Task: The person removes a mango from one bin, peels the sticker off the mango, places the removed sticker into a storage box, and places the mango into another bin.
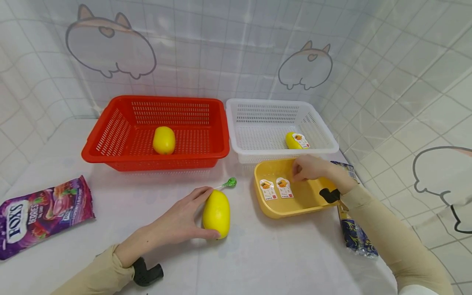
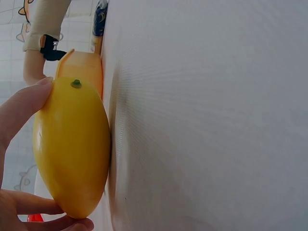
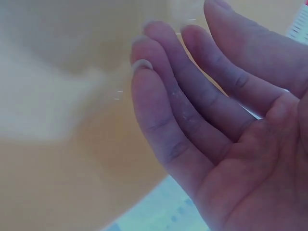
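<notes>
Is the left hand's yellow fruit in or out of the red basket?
Out: the left hand grips the yellow fruit in front of the red basket, with a gap between.

Creased tile-print sheeting (image 1: 221, 61) around a white table (image 1: 273, 254) suggests a screened-off work booth.

Landmark: yellow rounded plastic tub (image 1: 302, 200) | behind: white rectangular plastic basket (image 1: 258, 152) | behind-left: red rectangular plastic basket (image 1: 162, 159) | left: yellow oval fruit (image 1: 216, 213), green-wrapped round lollipop (image 1: 231, 182) | far left: purple flat packet (image 1: 48, 213) | right: navy-gold long packet (image 1: 355, 235)
</notes>
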`<state>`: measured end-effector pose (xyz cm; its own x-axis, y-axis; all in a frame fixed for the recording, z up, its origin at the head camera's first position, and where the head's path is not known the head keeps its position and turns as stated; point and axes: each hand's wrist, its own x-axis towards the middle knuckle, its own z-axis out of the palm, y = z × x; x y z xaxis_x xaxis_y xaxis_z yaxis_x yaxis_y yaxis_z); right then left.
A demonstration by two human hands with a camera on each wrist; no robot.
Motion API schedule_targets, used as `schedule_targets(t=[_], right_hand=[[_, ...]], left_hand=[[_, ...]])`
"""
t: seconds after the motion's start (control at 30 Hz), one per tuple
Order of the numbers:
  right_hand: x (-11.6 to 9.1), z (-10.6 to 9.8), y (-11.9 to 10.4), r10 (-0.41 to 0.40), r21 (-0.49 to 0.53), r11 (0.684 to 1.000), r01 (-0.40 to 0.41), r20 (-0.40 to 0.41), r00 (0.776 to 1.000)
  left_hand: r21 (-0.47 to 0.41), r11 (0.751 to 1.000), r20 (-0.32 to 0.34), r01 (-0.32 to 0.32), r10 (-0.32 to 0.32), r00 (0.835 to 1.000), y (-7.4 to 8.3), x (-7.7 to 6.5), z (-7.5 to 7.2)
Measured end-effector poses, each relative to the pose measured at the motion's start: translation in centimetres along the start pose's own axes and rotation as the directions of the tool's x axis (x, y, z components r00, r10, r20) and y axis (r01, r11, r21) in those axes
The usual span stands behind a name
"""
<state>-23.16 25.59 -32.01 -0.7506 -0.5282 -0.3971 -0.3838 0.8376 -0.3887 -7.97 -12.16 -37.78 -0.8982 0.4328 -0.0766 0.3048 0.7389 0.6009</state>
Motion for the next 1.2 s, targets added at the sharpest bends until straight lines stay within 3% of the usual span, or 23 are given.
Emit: schedule_targets(t=[0.33, 0.63, 0.77, 0.97, 1.2], right_hand=[[-2.0, -0.4, -1.2, -0.026, 0.005, 1.000, 0.026, -0.063, 0.998], [-3.6, -0.2, -3.2, -0.105, 0.009, 0.994, 0.107, -0.141, 0.984], [-3.9, 0.2, -4.1, -0.133, 0.012, 0.990, 0.138, -0.195, 0.972], [-4.2, 1.0, -5.9, -0.176, -0.005, 0.983, 0.183, -0.314, 0.933], [-4.4, 2.5, -8.8, -0.127, 0.056, 0.986, 0.157, -0.358, 0.925]], left_hand=[[0.004, 1.000, 0.001, -0.002, 0.002, 1.000, 0.0, 0.1, 0.0], [0.006, 1.000, 0.001, 0.000, 0.000, 1.000, -0.1, 0.2, 0.1], [0.011, 1.000, -0.007, -0.009, 0.009, 1.000, -0.1, 0.1, 0.1], [0.016, 1.000, -0.021, -0.026, 0.026, 0.999, -0.2, 0.1, 0.2], [0.011, 1.000, -0.018, -0.020, 0.020, 1.000, -0.1, 0.1, 0.2]])
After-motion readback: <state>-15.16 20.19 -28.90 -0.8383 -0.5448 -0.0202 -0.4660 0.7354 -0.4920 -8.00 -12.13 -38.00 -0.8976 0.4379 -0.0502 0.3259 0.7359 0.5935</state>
